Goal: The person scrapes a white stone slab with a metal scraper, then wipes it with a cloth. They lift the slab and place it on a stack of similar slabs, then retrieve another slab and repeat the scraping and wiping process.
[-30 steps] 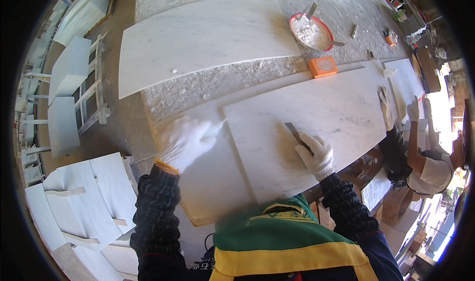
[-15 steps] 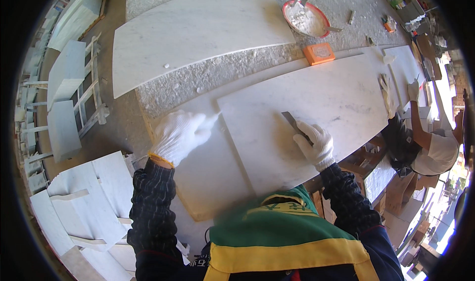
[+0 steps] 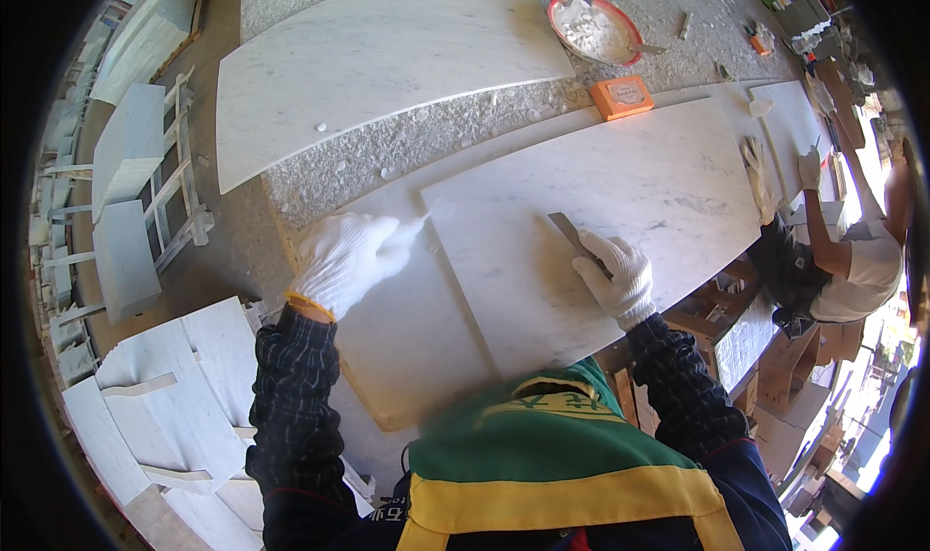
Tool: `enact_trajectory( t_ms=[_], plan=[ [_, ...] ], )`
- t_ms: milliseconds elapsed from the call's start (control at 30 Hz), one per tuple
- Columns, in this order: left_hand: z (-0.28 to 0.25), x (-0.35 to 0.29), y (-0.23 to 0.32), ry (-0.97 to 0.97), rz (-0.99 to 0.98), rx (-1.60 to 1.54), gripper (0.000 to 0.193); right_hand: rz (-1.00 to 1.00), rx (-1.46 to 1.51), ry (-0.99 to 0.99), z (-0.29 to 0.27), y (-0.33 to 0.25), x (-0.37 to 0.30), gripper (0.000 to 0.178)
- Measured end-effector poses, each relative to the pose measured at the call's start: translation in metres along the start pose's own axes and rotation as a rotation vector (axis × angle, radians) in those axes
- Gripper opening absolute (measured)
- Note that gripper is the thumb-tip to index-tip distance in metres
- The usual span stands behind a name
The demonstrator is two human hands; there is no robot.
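Slabs (image 3: 639, 163) on dusty workshop table (image 3: 412, 134)

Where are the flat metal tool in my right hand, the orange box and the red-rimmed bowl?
Flat metal tool (image 3: 566, 230), head view: its bare upper part.
Orange box (image 3: 623, 94), head view: middle of its top face.
Red-rimmed bowl (image 3: 630, 23), head view: right side of its rim.

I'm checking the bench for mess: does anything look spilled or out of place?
Slightly: a small white lump lies on the large far slab by its near edge, and pale crumbs litter the speckled grey tabletop before it. They look like stray debris, though of what is unclear.
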State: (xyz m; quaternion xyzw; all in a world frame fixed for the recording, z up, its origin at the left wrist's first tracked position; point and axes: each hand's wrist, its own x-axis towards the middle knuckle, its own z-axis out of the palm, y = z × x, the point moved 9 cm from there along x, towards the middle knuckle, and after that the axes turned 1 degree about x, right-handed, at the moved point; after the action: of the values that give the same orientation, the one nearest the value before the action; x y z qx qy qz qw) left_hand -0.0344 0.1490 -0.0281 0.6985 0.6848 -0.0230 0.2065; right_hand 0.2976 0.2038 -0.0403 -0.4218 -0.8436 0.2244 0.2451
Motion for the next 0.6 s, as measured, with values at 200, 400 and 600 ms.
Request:
enact_trajectory(
  t_ms=[200,400,600],
  plan=[
    [-0.0049,-0.0007,0.0019,-0.014,-0.015,-0.05,0.03,0.044,-0.023,-0.029,0.0024,0.0057,-0.0018,0.035],
    [-0.0058,0.0012,-0.0007,-0.036,-0.035,-0.093,0.029,0.035,-0.014,-0.021,0.0024,0.0047,-0.0015,0.033],
    [-0.0083,0.003,0.0001,-0.03,-0.027,-0.109,0.031,-0.016,-0.012,0.008,-0.0005,-0.0012,0.0005,0.035]
  ],
)
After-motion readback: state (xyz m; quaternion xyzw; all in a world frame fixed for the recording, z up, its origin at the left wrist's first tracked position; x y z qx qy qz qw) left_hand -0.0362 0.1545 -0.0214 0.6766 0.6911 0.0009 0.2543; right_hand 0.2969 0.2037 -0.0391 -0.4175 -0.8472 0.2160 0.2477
